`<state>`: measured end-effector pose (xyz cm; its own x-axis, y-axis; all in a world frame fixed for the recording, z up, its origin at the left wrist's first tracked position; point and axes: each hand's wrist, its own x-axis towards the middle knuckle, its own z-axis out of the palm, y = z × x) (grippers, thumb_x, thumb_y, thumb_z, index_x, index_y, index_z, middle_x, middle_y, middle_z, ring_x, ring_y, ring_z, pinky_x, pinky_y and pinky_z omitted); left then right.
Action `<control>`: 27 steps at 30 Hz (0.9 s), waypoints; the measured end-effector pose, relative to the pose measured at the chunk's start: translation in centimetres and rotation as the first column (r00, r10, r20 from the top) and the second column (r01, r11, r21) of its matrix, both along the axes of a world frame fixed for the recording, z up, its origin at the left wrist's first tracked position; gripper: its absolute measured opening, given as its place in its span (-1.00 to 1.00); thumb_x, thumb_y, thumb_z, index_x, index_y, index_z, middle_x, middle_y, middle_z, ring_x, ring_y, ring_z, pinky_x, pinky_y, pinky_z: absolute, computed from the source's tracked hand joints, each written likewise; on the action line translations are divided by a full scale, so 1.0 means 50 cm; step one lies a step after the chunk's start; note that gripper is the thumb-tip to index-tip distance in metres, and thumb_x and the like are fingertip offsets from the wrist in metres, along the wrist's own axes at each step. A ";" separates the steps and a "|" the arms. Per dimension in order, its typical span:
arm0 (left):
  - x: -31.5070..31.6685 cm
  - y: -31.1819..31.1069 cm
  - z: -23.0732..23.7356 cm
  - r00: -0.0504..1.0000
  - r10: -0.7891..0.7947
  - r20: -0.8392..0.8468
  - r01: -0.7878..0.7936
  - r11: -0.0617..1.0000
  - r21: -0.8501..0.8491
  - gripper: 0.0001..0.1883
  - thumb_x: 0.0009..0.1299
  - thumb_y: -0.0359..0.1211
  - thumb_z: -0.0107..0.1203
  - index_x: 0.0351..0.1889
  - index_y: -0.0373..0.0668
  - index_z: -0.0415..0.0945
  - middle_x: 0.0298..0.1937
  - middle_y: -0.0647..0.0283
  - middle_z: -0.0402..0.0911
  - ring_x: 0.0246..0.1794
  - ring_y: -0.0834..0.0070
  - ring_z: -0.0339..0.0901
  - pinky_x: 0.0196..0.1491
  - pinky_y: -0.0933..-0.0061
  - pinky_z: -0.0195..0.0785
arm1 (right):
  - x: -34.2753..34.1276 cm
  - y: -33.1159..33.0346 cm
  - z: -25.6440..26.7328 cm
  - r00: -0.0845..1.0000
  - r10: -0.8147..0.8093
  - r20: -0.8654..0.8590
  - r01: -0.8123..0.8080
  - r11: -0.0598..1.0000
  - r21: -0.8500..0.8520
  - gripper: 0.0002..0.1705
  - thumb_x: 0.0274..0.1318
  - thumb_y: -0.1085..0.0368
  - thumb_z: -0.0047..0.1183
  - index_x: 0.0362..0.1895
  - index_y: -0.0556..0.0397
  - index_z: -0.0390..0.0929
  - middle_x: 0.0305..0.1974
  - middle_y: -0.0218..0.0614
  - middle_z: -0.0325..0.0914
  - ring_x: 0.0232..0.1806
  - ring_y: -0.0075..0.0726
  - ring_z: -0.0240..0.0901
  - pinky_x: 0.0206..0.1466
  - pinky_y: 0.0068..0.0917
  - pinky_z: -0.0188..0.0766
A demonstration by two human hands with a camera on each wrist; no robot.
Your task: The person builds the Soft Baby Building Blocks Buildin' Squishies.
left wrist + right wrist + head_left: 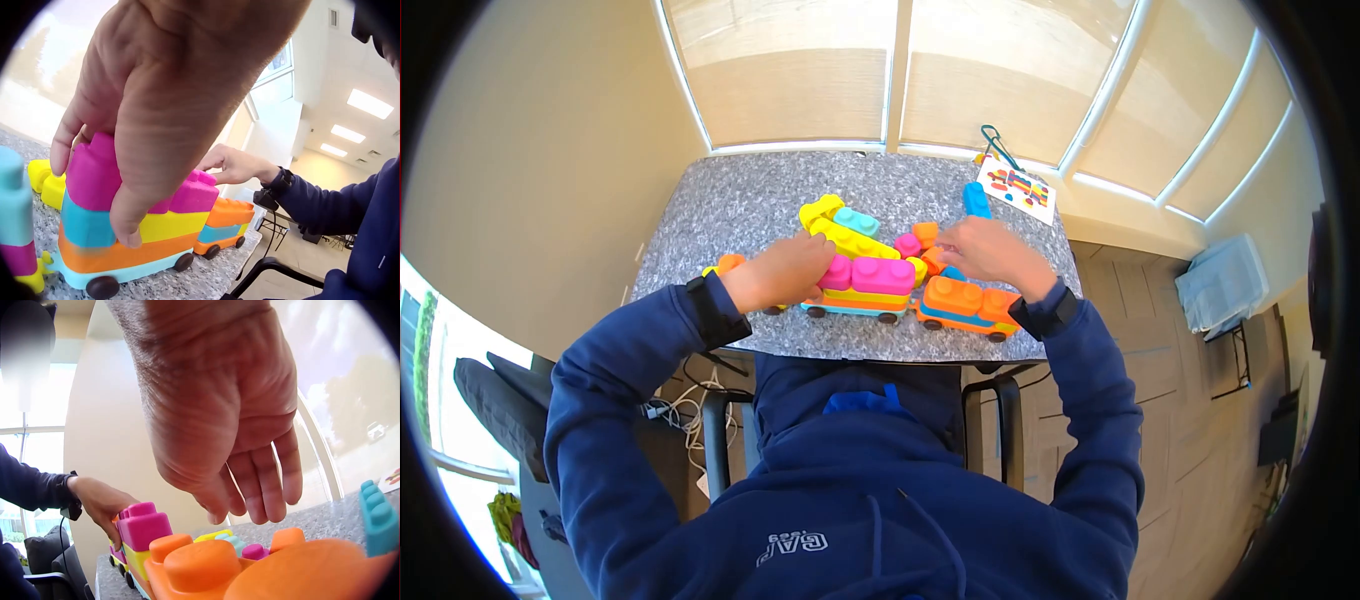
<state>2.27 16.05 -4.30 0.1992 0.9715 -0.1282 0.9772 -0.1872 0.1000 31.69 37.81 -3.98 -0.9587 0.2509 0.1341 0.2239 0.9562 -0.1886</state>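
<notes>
My left hand (785,270) holds the left end of a toy train wagon (169,240) built of stacked blocks, pink ones (882,274) on top. In the left wrist view the thumb (128,215) presses the near side, with the fingers over the far side. My right hand (990,248) hovers palm down above small loose orange and pink blocks, behind an orange-topped wagon (960,300). Its fingers (269,494) point down, loosely extended, nothing between them. Coupled to the middle wagon's left end is another car (15,215), partly covered by my left hand in the head view.
Behind the train lie long yellow blocks (855,240) and a light blue block (857,222). A blue block (976,200) stands near a picture card (1025,192) at the back right. The speckled table (710,200) backs onto shaded windows.
</notes>
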 end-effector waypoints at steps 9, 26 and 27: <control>-0.041 0.002 0.006 0.979 -0.132 0.153 0.132 0.991 0.009 -0.34 0.39 -0.12 0.51 0.28 -0.33 0.52 0.20 -0.06 0.65 0.26 -0.07 0.57 0.25 0.07 0.49 | -0.084 0.020 -0.020 0.984 0.067 0.164 -0.071 0.997 0.018 -0.69 0.19 0.15 0.41 -0.12 0.11 0.78 -0.23 0.10 0.77 -0.14 0.35 0.74 -0.09 0.15 0.67; -0.285 0.382 -0.087 0.968 0.184 -0.171 -0.232 0.918 -0.321 -0.31 0.58 0.15 0.16 0.05 -0.44 0.73 -0.01 -0.05 0.82 -0.24 0.10 0.79 -0.19 0.09 0.65 | -0.146 0.028 -0.001 0.868 0.084 0.489 -0.122 0.991 0.047 -0.49 0.04 -0.07 0.55 -0.19 0.13 0.83 -0.21 0.02 0.81 -0.11 0.26 0.79 -0.08 0.06 0.73; -0.289 0.390 -0.104 0.972 0.169 -0.166 -0.218 0.913 -0.344 -0.32 0.59 0.14 0.17 0.05 -0.44 0.73 0.02 -0.05 0.82 -0.25 0.08 0.79 -0.18 0.08 0.65 | -0.145 0.031 -0.007 0.876 0.098 0.472 -0.128 0.991 0.032 -0.47 0.03 -0.09 0.56 -0.19 0.13 0.83 -0.23 0.02 0.81 -0.13 0.25 0.79 -0.09 0.06 0.73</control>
